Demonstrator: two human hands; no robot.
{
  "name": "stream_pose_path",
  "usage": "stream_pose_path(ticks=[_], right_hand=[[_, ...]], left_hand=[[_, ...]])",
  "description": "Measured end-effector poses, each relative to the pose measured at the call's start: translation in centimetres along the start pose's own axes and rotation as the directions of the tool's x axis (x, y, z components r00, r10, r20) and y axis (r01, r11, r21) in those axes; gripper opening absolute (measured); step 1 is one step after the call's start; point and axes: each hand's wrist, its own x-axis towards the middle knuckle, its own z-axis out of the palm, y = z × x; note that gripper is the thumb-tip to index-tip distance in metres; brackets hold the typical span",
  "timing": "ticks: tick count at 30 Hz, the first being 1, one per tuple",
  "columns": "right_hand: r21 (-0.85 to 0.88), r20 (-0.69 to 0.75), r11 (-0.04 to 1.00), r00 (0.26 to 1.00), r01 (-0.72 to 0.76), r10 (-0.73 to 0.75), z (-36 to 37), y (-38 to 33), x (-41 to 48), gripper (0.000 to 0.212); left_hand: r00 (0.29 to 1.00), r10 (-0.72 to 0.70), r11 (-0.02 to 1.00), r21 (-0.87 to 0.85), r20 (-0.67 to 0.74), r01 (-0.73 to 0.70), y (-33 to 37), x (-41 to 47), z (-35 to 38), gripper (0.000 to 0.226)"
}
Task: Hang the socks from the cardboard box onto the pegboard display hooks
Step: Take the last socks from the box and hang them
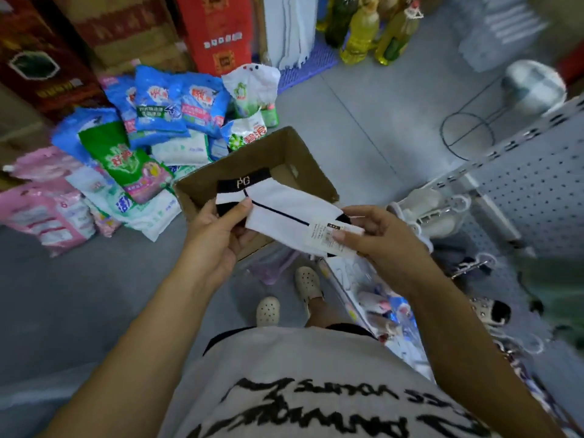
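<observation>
Left hand [221,229] pinches the heel end of a white sock [284,210] with a black cuff, thumb on top and fingers curled beneath. The right hand [376,238] pinches the sock's toe end at its paper label [328,238]. The sock is stretched flat between them at the centre of the frame, just above the open cardboard box [303,159]. What shows of the box's inside is bare cardboard; the rest is hidden behind the sock, so I cannot tell how many socks remain. The pegboard [537,191] stands at the right of the frame, well apart from the sock, with pale goods already on hooks [455,203] at its lower edge. As I judge it, this sock is picked out but not yet hung.
</observation>
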Motion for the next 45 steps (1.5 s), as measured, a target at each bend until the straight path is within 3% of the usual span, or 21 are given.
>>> stream_pose_path(ticks=[3, 5, 7, 9, 11, 14, 18, 21, 23, 25, 27, 29, 31, 33, 35, 37, 40, 45], right_hand=[[0.208, -0.212, 0.975, 0.977, 0.079, -0.034, -1.1, 0.9, -3.0, 0.041], [0.260, -0.341, 0.953, 0.938, 0.154, -0.058, -2.0, 1.3, -5.3, 0.035], [0.233, -0.442, 0.946, 0.891, 0.225, -0.103, -3.1, 1.5, -7.6, 0.033], [0.180, -0.499, 0.947, 0.854, 0.265, -0.144, -4.4, 1.6, -9.9, 0.037], [0.154, -0.523, 0.947, 0.836, 0.281, -0.163, -5.5, 1.5, -12.0, 0.047], [0.154, -0.554, 0.925, 0.805, 0.347, -0.210, -7.1, 1.5, -15.0, 0.049], [0.124, -0.607, 0.887, 0.741, 0.444, -0.286, -9.3, 1.4, -19.3, 0.035], [0.135, -0.668, 0.857, 0.685, 0.497, -0.291, -11.2, 1.8, -23.4, 0.021], [0.113, -0.735, 0.860, 0.625, 0.497, -0.264, -12.6, 2.5, -26.5, 0.022], [0.052, -0.800, 0.879, 0.547, 0.473, -0.247, -13.9, 3.5, -30.1, 0.024], [-0.033, -0.846, 0.899, 0.467, 0.436, -0.258, -15.1, 4.7, -33.9, 0.026], [-0.074, -0.847, 0.909, 0.455, 0.411, -0.275, -15.8, 6.2, -37.3, 0.036], [-0.066, -0.816, 0.919, 0.509, 0.388, -0.273, -16.4, 7.8, -40.2, 0.040], [-0.052, -0.789, 0.914, 0.545, 0.402, -0.284, -17.4, 9.1, -42.8, 0.033], [-0.038, -0.795, 0.907, 0.537, 0.420, -0.282, -19.0, 9.8, -45.4, 0.029], [-0.038, -0.833, 0.905, 0.486, 0.424, -0.263, -20.8, 10.7, -48.0, 0.024], [-0.016, -0.874, 0.886, 0.425, 0.463, -0.237, -23.0, 11.7, -51.0, 0.024], [0.046, -0.874, 0.828, 0.424, 0.558, -0.237, -26.1, 11.6, -54.9, 0.025]], left_hand=[[0.995, -0.038, 0.995, 0.095, 0.089, 0.029, -0.9, -0.5, 1.9, 0.038], [0.994, -0.032, 0.967, 0.257, 0.108, 0.003, -1.6, -1.3, 3.4, 0.047], [0.993, 0.062, 0.836, 0.538, 0.105, -0.109, -2.2, -2.4, 5.2, 0.059], [0.947, 0.198, 0.631, 0.706, 0.255, -0.322, -2.5, -4.1, 7.2, 0.057], [0.865, 0.165, 0.571, 0.669, 0.474, -0.475, -2.7, -6.1, 9.8, 0.042], [0.684, -0.056, 0.554, 0.592, 0.728, -0.585, -3.6, -9.6, 13.7, 0.030], [0.508, -0.288, 0.590, 0.568, 0.812, -0.573, -7.0, -13.9, 18.0, 0.024], [0.420, -0.347, 0.627, 0.540, 0.839, -0.562, -10.6, -17.2, 19.8, 0.041], [0.420, -0.271, 0.647, 0.487, 0.866, -0.587, -13.2, -19.6, 20.8, 0.026], [0.472, -0.167, 0.688, 0.445, 0.866, -0.573, -15.9, -22.3, 21.7, 0.010], [0.509, -0.078, 0.726, 0.399, 0.857, -0.560, -18.6, -25.2, 22.7, 0.006], [0.507, -0.009, 0.710, 0.362, 0.862, -0.603, -21.2, -27.8, 23.6, 0.008], [0.467, -0.099, 0.711, 0.391, 0.879, -0.584, -23.4, -30.3, 24.5, 0.021], [0.364, -0.306, 0.751, 0.458, 0.880, -0.476, -25.7, -32.7, 25.3, 0.057], [0.300, -0.398, 0.739, 0.497, 0.867, -0.455, -27.7, -34.9, 26.1, 0.085], [0.293, -0.385, 0.710, 0.484, 0.875, -0.511, -29.2, -37.1, 27.0, 0.088], [0.322, -0.287, 0.658, 0.430, 0.902, -0.618, -30.4, -39.6, 28.5, 0.076], [0.271, -0.128, 0.674, 0.284, 0.954, -0.682, -31.3, -43.2, 31.8, 0.010]])
